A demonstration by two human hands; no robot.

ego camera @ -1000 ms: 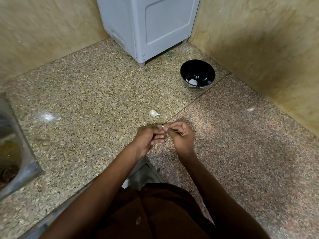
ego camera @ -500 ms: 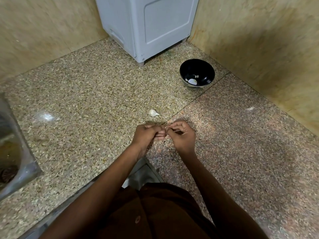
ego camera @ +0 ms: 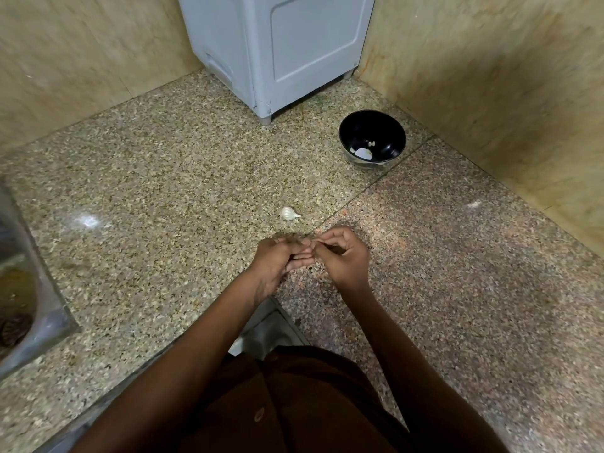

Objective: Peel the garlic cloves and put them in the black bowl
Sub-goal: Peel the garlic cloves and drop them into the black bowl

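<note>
While both hands pinch something hidden, left hand (ego camera: pixel 277 259), right hand (ego camera: pixel 343 256), garlic clove (ego camera: pixel 289 213) (tip pointing right), black bowl (ego camera: pixel 372 138) beyond.

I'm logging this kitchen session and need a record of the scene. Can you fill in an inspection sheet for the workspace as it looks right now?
Surface: speckled granite counter, two slabs meeting at a seam.
Job's things: black bowl near the corner, pale pieces inside; one garlic clove lying loose on the counter ahead of the hands; whatever is pinched between the hands is too hidden to make out.
Clutter: nothing seen.
Hands: left hand and right hand together, fingers curled, tips meeting.
Cables: nothing seen.
Surroundings: grey appliance at the back, steel sink at the left edge, beige walls.
</note>
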